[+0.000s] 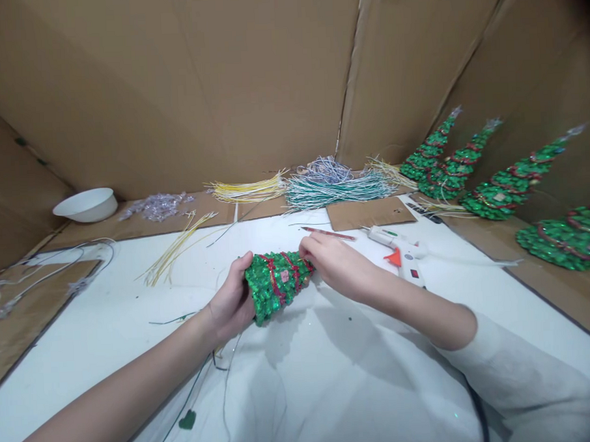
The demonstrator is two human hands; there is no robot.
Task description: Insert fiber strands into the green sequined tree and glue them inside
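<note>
A small green glittery tree [277, 284] with red garland and a pink piece on its side lies tilted over the white table, its narrow end to the right. My left hand [234, 300] is wrapped round its wide base, thumb on top. At the narrow end, my right hand [313, 253] has its fingers pinched together and hides the tip. Behind my right hand lies a red pencil-like stick [329, 233]. A white glue gun [399, 252] with an orange part rests to the right.
Decorated trees [506, 182] stand along the right. Yellow wires [248, 188], green-and-white wires [337, 190] and clear pieces [157, 206] line the back, with a white bowl [86, 205] at the left. A cardboard piece [370, 213] lies behind the glue gun; a green heart-shaped piece [187, 420] is in front.
</note>
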